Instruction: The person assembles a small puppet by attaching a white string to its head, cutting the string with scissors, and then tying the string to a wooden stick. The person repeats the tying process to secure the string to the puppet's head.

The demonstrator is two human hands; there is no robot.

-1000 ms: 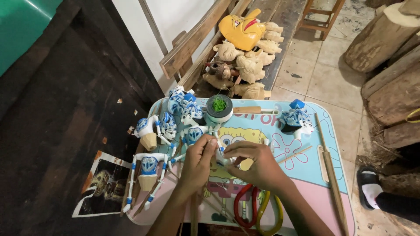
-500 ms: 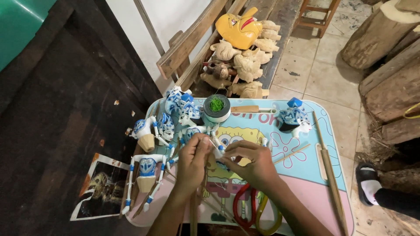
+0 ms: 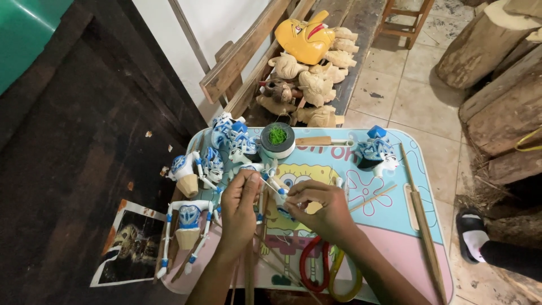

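Two bare hands meet over a small cartoon-printed table (image 3: 395, 226) with a blue and pink top. The left hand (image 3: 238, 212) is curled, its fingertips pinching a small blue-and-white painted wooden puppet piece (image 3: 275, 189), which sits between both hands just above the table's middle. The right hand (image 3: 317, 210) is also curled, its thumb and fingers closed close to the same piece; whether they grip it or a thin stick cannot be told. Left of the hands lie blue-and-white wooden puppet figures (image 3: 189, 223), and more stand behind them. A round dark spool with green thread (image 3: 277, 138) stands at the table's far edge. Red and yellow-handled scissors (image 3: 324, 268) lie near the right wrist. Unpainted carved wooden heads (image 3: 307, 85) and a yellow painted mask (image 3: 305, 38) rest on a bench beyond.
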